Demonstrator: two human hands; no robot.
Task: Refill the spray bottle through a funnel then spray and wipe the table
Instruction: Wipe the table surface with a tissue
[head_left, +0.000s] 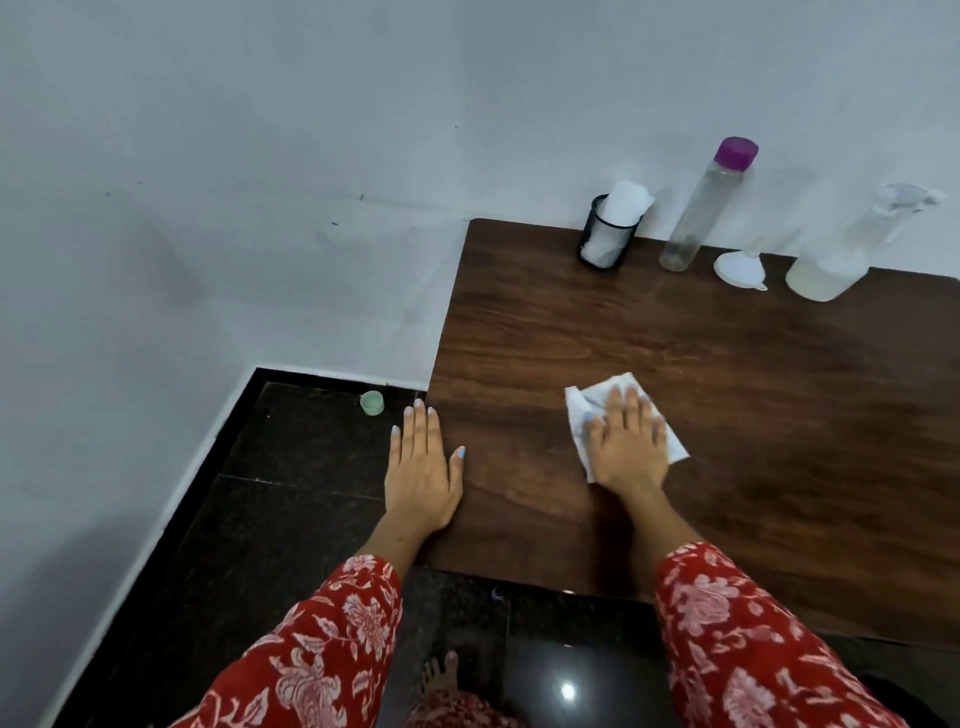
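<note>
Left hand (423, 467) flat on table (779, 441) edge, right hand (626, 441) spread pressing tissue (582, 405), unlabelled spray bottle (836, 260) behind.

Both sleeves (748, 649) are red with a pale pink floral print (loose-cut); fingernails (461, 453) wear light blue polish.

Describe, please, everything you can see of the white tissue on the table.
The white tissue is a thin, crumpled paper sheet lying flat on the dark wood-grain table, toward its near left part. The right hand presses down on it, palm flat and fingers spread, covering most of its middle; its corners stick out beyond the hand to the left, top and right. It looks creased, and whether it is damp cannot be told. Nothing else touches it; the left hand rests apart at the table's left edge.
</note>
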